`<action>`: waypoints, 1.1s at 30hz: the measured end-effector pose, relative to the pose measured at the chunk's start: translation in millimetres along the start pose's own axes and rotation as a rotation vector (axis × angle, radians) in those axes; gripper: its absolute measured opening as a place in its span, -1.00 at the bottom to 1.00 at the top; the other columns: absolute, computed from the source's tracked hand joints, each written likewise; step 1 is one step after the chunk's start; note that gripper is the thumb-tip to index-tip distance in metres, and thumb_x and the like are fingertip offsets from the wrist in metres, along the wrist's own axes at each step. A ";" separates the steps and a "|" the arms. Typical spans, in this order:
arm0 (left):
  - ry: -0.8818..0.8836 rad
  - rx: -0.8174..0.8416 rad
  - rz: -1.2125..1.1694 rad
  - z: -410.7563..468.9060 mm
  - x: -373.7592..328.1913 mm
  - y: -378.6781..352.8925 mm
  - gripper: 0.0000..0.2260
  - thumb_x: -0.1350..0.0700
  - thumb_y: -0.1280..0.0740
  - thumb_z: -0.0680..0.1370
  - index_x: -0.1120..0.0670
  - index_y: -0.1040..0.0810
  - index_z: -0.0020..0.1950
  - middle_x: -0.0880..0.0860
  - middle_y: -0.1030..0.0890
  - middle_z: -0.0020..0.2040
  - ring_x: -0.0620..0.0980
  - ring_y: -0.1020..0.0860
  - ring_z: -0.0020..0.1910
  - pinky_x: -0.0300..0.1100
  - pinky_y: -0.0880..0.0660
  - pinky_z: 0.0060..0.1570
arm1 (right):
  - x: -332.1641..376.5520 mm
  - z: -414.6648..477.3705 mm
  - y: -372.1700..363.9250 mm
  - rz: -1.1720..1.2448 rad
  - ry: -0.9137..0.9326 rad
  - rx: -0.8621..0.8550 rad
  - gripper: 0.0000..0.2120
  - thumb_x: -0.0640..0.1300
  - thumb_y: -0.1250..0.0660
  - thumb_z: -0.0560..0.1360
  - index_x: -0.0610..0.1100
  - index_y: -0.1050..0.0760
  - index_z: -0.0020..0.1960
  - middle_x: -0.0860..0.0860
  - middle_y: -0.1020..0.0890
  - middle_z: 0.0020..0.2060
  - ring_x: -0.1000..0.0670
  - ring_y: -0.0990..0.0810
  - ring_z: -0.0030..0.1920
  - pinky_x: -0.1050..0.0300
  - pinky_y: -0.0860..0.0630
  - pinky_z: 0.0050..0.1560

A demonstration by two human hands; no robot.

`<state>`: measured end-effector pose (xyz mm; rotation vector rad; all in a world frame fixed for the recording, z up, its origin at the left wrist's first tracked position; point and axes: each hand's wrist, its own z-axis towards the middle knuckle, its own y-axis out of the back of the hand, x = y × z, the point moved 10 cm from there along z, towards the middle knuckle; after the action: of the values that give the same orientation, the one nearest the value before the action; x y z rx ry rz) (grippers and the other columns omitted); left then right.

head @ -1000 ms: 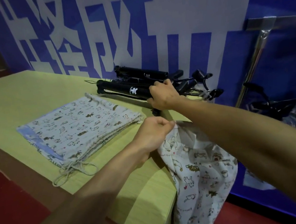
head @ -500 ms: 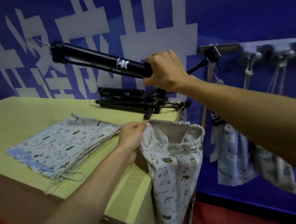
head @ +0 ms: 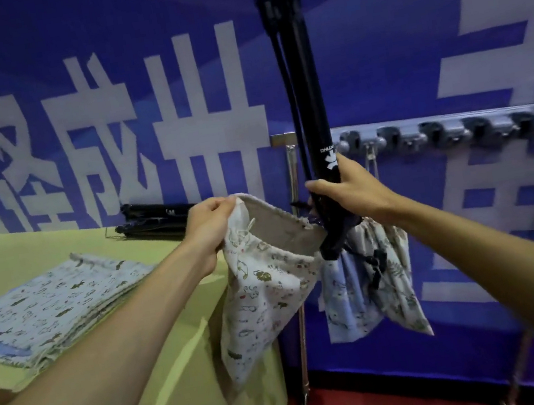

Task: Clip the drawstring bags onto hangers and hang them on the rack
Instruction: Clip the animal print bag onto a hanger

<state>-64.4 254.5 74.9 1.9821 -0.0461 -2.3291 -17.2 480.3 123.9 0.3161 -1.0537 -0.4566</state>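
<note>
Centrally, the left hand [head: 208, 226] pinches the rim of a printed drawstring bag [head: 265, 292] hanging off the surface [head: 172, 320] edge, while the right hand [head: 343, 191] has its grip wrapped around a black hanger [head: 306, 92] held upright. Clipping seems next: the rim must meet the hanger's clip at its lower end.

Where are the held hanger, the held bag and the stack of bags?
held hanger [head: 313, 119]: head view, on its black bar.
held bag [head: 265, 292]: head view, on its printed front.
stack of bags [head: 52, 303]: head view, on the top bag.
</note>
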 end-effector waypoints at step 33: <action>0.163 -0.389 -0.356 37.7 25.8 0.7 -0.90 0.19 -0.36 0.52 0.13 -0.58 -0.20 0.10 -0.64 -0.15 0.08 -0.61 -0.17 -0.07 -0.58 -0.16 | -96.3 -38.4 68.4 -0.599 -0.162 0.362 -0.80 -0.23 -0.52 0.30 -0.04 -0.54 -0.19 -0.08 -0.67 -0.39 -0.02 -0.66 -0.44 0.12 -0.62 -0.34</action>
<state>-105.6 250.6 55.6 2.0902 0.7655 -2.1258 -8.9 589.1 64.6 0.9427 -1.1940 -0.8370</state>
